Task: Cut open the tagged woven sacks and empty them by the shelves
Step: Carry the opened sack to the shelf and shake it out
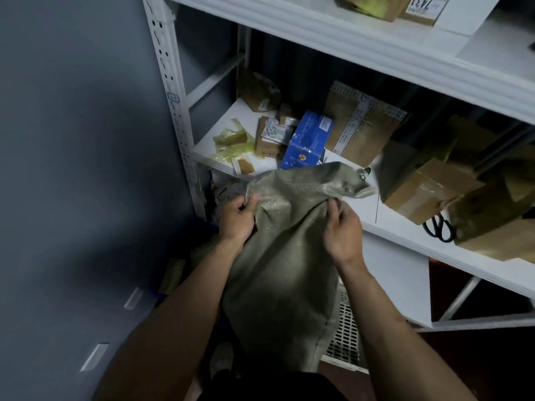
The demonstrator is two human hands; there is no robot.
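Shadow covers the floor at the foot of the shelf upright [170,82], and we cannot identify the flat brown thing [173,273] lying there. Our left hand [237,218] has its fingers curled into a fold of the grey-green woven sack [283,279], thumb on top, gripping the cloth near its upper end. The sack hangs in front of us, its top draped onto the front edge of the white shelf board [405,235], its lower end lost against our dark clothing. It hides most of a white slotted crate [344,328] on the floor. Our right hand [343,230] pinches a raised ridge of the same cloth between thumb and bent fingers. At the sack's upper right corner sits a small dark thing [364,172] with pale spots; we cannot tell whether it is a tag. Behind, a blue carton [307,140] leans among brown parcels [362,123]. Farther right, black scissors [438,228] lie on the board, blades hidden beside a cardboard box [428,192].
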